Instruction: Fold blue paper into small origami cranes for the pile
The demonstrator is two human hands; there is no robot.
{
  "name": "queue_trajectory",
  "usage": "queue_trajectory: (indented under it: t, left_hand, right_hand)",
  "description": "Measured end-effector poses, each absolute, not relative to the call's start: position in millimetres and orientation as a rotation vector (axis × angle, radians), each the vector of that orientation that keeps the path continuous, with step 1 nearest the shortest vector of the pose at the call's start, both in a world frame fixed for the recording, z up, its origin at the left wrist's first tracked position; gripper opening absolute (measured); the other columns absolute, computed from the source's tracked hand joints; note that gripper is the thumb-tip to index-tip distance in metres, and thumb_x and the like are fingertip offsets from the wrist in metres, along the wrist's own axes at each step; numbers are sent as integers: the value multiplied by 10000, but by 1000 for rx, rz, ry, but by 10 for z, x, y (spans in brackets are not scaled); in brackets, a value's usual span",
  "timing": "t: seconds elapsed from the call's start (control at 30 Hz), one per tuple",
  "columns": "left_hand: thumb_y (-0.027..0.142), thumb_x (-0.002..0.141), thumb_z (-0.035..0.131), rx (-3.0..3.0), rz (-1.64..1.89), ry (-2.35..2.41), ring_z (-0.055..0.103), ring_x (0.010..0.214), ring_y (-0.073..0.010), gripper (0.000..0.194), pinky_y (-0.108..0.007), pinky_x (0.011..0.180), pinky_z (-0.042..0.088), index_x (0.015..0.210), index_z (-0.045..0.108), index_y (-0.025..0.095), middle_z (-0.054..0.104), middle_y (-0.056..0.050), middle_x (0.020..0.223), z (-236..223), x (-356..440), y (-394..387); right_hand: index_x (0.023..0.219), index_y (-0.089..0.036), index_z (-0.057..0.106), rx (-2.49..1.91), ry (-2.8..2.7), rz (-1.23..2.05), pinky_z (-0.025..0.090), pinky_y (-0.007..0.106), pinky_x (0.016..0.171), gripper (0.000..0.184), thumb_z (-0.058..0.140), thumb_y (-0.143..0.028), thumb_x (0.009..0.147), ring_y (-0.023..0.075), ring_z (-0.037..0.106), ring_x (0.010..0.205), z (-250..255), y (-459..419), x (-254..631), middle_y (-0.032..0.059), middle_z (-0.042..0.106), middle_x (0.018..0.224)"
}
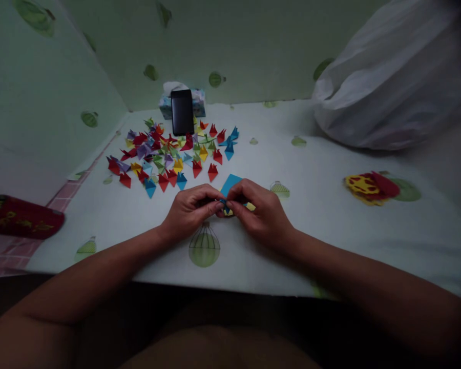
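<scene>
Between the fingertips of both hands is a small piece of folded blue paper [225,206], mostly covered by the fingers. My left hand [194,207] pinches it from the left, and my right hand [259,209] pinches it from the right with thumb and forefinger. Just behind the fingers lies a flat blue paper sheet [229,183], with some yellow paper [249,206] showing beneath my right hand. Beyond my left hand spreads a cluster of folded paper cranes [171,177] in red, blue, yellow, green and purple.
A black phone [182,114] leans against a tissue box [198,102] at the back. To the right are a red and yellow item [372,188] and a large white plastic bag [392,87]. A dark red canister [25,218] lies at the left edge.
</scene>
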State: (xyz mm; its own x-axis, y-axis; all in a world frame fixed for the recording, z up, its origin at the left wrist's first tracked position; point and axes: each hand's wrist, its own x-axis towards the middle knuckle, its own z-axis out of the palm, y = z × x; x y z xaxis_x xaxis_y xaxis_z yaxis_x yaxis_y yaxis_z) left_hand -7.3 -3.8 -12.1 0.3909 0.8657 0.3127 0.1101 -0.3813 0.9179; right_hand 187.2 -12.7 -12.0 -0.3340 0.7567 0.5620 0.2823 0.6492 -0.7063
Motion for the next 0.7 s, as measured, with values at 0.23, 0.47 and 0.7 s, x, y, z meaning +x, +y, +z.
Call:
queue_trajectory:
  t: [0.23, 0.47, 0.7]
  left_hand:
    - [229, 882, 730, 1733, 1058, 802, 689, 656, -112, 75, -216, 639, 574, 907, 736, 159, 705, -25, 797, -121, -79, -37]
    - [233, 867, 734, 1630, 1063, 826, 671, 625, -109, 74, -212, 611, 577, 860, 729, 159, 707, -24, 748, -65, -59, -45]
    - [245, 839, 751, 1454, 1127, 854, 674, 609, -106, 87, -211, 612, 587, 853, 713, 168, 701, -3, 720, -97, -62, -25]
  right_hand:
    - [821, -194, 544, -818, -1884, 710, 440, 264, 630, 133, 586, -88, 889, 126, 559, 687, -128, -110, 1891, 0, 604, 771]
    - [851, -192, 561, -806, -1726, 1126, 500, 282, 631, 112, 578, -220, 957, 122, 598, 644, -137, -85, 1886, 2, 641, 736]
    - [885, -180, 604, -740, -1565, 1395, 556, 285, 658, 230, 627, -398, 956, 118, 637, 662, -85, -99, 1884, 29, 714, 811]
